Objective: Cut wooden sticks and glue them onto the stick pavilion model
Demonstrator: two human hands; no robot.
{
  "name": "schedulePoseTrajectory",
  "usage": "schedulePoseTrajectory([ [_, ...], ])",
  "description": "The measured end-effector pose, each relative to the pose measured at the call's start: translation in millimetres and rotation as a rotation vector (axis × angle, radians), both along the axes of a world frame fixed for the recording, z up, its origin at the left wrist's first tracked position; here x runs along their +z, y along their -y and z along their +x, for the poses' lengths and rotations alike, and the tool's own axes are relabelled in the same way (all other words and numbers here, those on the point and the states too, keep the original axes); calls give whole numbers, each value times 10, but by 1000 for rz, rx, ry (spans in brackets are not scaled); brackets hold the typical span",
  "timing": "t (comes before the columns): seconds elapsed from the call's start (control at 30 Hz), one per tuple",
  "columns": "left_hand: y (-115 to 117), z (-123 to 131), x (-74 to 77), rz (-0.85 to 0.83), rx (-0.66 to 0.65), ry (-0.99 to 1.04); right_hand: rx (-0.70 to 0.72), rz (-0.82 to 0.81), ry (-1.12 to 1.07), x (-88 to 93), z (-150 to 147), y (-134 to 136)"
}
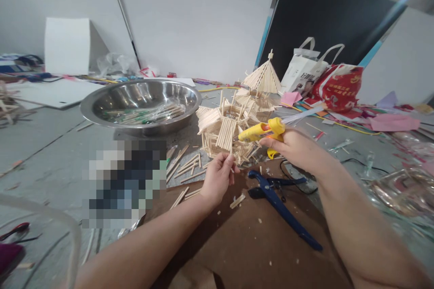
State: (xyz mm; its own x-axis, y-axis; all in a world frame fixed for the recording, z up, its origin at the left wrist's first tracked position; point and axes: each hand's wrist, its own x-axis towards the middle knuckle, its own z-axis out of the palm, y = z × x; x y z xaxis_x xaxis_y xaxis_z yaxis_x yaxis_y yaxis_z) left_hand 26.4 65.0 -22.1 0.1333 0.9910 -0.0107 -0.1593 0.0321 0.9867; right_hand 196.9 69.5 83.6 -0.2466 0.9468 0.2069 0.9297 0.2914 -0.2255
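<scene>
The left hand (pixel 219 178) pinches the near lower edge of the stick house (pixel 233 117), which stands mid-scene right of the steel bowl (pixel 140 104), while the right hand (pixel 294 149) is wrapped around a yellow glue gun (pixel 261 131) whose nozzle touches the house, with the blue cutters (pixel 281 201) lying nearer on brown cardboard (pixel 251 244).

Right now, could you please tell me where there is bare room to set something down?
Bare: the brown cardboard between the two forearms, below the blue cutter; and the grey floor left of the steel bowl. Crowded: around the stick house, glue gun and loose sticks, and rightwards among paper scraps.
</scene>
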Motion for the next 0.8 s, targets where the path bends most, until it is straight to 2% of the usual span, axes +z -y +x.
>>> schedulePoseTrajectory([
  [0.1,-24,2,5,-15,-29,-6,-23,24,-4,-6,37,23],
  [0.33,-94,1,25,-55,-51,20,-145,214,-54,-93,107,52],
  [0.53,-137,-2,66,-97,-28,74,-177,238,-131,-239,85,-30],
  [0.8,-159,27,104,-122,8,98,-135,214,-122,-295,45,-52],
])
